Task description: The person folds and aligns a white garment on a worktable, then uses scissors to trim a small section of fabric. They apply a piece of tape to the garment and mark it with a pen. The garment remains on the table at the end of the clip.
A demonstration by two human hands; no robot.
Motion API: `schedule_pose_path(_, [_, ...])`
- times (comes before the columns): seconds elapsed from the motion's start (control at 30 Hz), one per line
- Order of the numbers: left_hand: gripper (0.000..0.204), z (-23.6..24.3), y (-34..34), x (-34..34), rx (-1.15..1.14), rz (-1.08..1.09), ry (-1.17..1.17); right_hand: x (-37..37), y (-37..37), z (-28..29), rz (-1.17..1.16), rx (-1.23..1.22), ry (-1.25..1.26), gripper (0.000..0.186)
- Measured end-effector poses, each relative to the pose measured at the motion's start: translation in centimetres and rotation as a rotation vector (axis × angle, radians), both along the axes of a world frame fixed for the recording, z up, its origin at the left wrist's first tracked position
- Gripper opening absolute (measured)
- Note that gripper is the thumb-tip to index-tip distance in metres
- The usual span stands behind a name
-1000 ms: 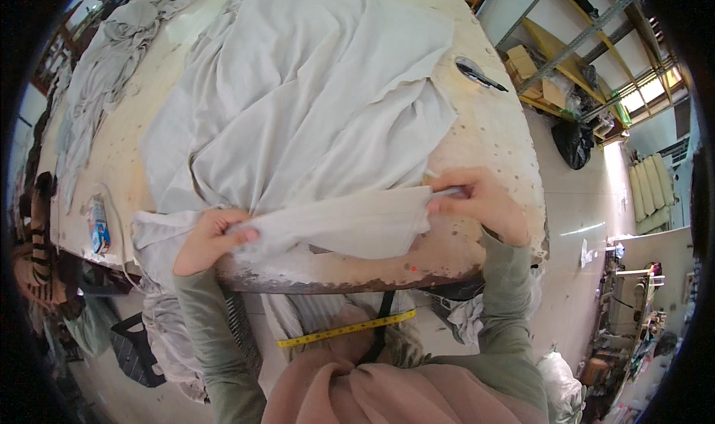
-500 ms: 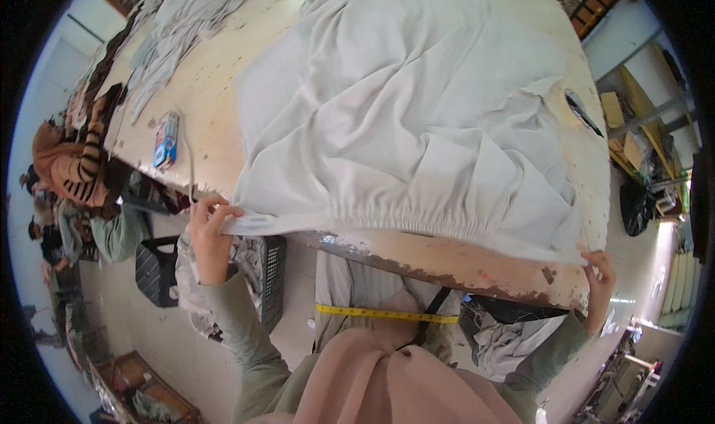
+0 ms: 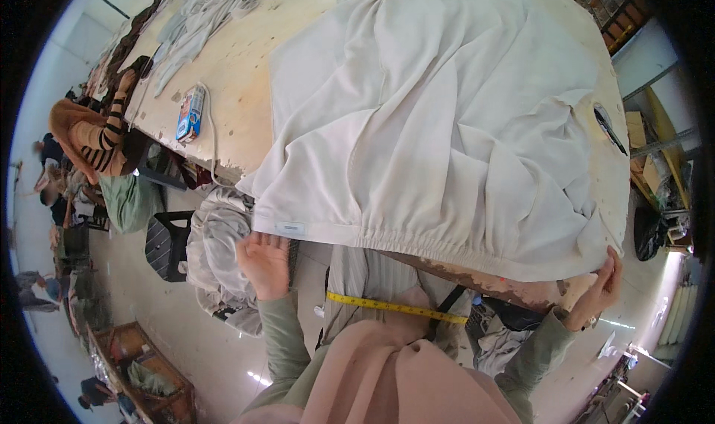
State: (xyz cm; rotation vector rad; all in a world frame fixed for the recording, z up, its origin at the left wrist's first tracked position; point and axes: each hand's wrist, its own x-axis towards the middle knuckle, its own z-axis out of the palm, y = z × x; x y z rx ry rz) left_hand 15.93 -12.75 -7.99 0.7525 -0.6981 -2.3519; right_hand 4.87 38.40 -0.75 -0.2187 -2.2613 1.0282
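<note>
A pale grey-white garment (image 3: 447, 141) lies wrinkled over the worktable, its gathered waistband running along the near edge with a small label at the left. Below that left end, my left hand (image 3: 264, 264) is palm up, fingers extended against the band, tips partly hidden. My right hand (image 3: 603, 282) pinches the garment's right corner at the table edge. A yellow tape measure (image 3: 395, 307) hangs across my front below the band.
The worktable (image 3: 201, 51) carries more cloth (image 3: 208, 7), a blue-and-white box (image 3: 191, 111) with a cord and a black tool (image 3: 611, 130). A co-worker (image 3: 89, 141) is at the left. Fabric piles (image 3: 223, 252), a black stool (image 3: 164, 252) and a wooden crate (image 3: 141, 372) stand below.
The folded band has been spread out along the edge. My left hand has let go, turning palm up beneath it. My right hand still grips the corner. The view has shifted.
</note>
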Motion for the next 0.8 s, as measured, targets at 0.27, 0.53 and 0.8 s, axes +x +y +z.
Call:
schedule_pose_path(0.27, [0.02, 8.0, 3.0, -11.3, -0.863, 0.077, -0.051, -4.2, -10.9, 4.8, 0.328, -0.167, 0.041, 0.018])
schedule_pose_path(0.53, [0.03, 9.0, 16.8, -13.6, -1.143, -0.434, 0.018, -6.5, -21.4, 4.8, 0.936, -0.276, -0.124, 0.026])
schedule_pose_path(0.8, [0.03, 9.4, 16.9, -13.2, -1.346, -0.381, 0.009, -6.7, -20.7, 3.9, 0.954, -0.477, -0.217, 0.035])
